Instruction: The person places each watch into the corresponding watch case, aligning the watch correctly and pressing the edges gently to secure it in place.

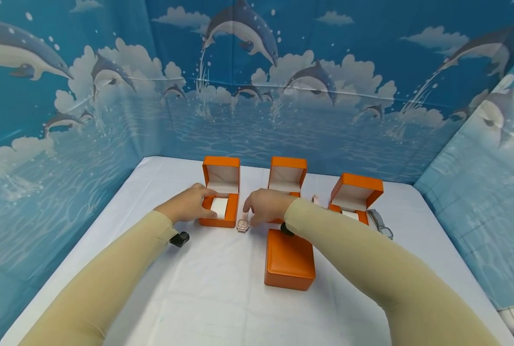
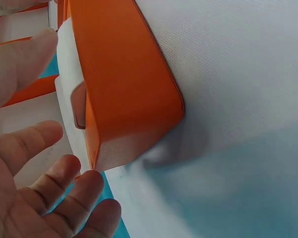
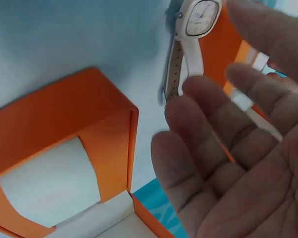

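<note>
My left hand (image 1: 190,204) is at the left open orange watch box (image 1: 231,217), fingers spread over its inside. A white cushion (image 1: 219,207) sits in that box; in the left wrist view the thumb (image 2: 30,62) is close by the cushion (image 2: 69,54), and the other fingertips are near the box's corner. My right hand (image 1: 267,205) hovers beside a pink-strapped watch (image 1: 243,224), fingers loosely bent and holding nothing. The right wrist view has this watch (image 3: 201,20) lying on the cloth beyond the fingertips. The middle open box (image 1: 288,166) is partly hidden behind the right hand.
A closed orange box (image 1: 290,262) stands in front of the middle box. At the right is another open box (image 1: 356,192) with a grey watch (image 1: 381,223) beside it. Another pink watch (image 1: 315,199) shows partly behind the right sleeve. White cloth (image 1: 205,298) covers the table.
</note>
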Available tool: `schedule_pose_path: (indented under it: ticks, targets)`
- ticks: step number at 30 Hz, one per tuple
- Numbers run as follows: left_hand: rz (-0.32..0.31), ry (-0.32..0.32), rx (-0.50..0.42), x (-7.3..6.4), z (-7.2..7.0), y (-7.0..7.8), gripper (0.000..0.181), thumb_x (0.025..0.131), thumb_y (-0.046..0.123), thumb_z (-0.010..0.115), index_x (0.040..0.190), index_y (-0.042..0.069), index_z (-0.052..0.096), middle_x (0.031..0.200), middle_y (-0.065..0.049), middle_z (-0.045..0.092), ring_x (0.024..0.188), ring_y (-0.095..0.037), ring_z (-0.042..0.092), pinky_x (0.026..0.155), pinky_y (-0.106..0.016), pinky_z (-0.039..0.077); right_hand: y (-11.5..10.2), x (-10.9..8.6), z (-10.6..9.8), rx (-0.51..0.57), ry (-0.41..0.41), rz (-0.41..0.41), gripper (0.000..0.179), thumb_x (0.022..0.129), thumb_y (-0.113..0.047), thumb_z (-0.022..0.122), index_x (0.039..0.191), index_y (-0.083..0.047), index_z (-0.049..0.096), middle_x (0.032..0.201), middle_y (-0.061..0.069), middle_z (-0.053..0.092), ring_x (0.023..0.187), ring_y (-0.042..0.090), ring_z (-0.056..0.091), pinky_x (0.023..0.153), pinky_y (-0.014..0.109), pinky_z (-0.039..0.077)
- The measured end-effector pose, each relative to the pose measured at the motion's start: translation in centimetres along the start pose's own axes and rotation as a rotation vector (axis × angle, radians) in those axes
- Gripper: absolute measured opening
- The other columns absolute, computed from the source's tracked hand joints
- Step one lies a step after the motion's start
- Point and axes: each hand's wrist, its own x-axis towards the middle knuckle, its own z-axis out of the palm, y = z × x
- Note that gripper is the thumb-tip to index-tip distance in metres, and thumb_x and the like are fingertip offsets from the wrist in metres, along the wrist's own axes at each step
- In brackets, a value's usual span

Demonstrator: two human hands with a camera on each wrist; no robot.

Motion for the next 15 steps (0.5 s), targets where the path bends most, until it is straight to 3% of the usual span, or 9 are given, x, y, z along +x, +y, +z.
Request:
schedule_pose_path:
  ticks: [9, 15]
  targets:
    - [0.020, -0.002, 0.024, 0.5, 0.4, 0.0, 0.068, 0.092, 0.046, 0.081, 0.154, 0.043, 0.052, 0.141, -0.016, 0.047, 0.115, -0.029, 0.055, 0.100, -0.047, 0.053, 0.7, 1.5, 0.5, -0.058, -0.072, -0.090, 0.049, 0.096, -0.019, 0.075, 0.144, -0.018, 0.067, 0.129, 0.001, 0.072, 0.103, 0.015, 0.065, 0.100, 0.033, 0.057]
    - [0.028, 0.000, 0.028, 0.8, 0.5, -0.3, 0.068, 0.092, 0.045, 0.081, 0.154, 0.046, 0.052, 0.132, -0.013, 0.049, 0.112, -0.028, 0.053, 0.094, -0.044, 0.052, 0.6, 2.3, 0.5, -0.107, -0.122, -0.140, 0.055, 0.095, -0.012, 0.076, 0.148, -0.020, 0.063, 0.144, 0.002, 0.066, 0.119, 0.019, 0.064, 0.110, 0.035, 0.052]
